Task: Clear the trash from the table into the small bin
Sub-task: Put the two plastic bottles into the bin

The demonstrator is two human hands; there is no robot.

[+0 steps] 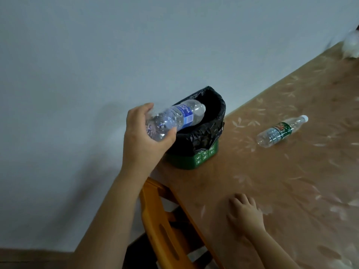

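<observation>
My left hand (143, 136) grips the base of a clear plastic bottle with a blue label (182, 115). The bottle lies tilted with its neck end over the mouth of the small green bin (202, 158), which has a black bag liner (211, 131). The bin stands at the table's left end, by the wall. A second clear bottle with a green and red label and white cap (281, 131) lies on its side on the table to the right of the bin. My right hand (245, 212) rests flat on the tabletop, fingers apart, holding nothing.
The table (291, 191) has a tan cloth with a leaf pattern. A blurred white crumpled thing (351, 47) sits at the far right end. An orange wooden chair (165, 226) stands below the table's left edge. A pale wall runs behind.
</observation>
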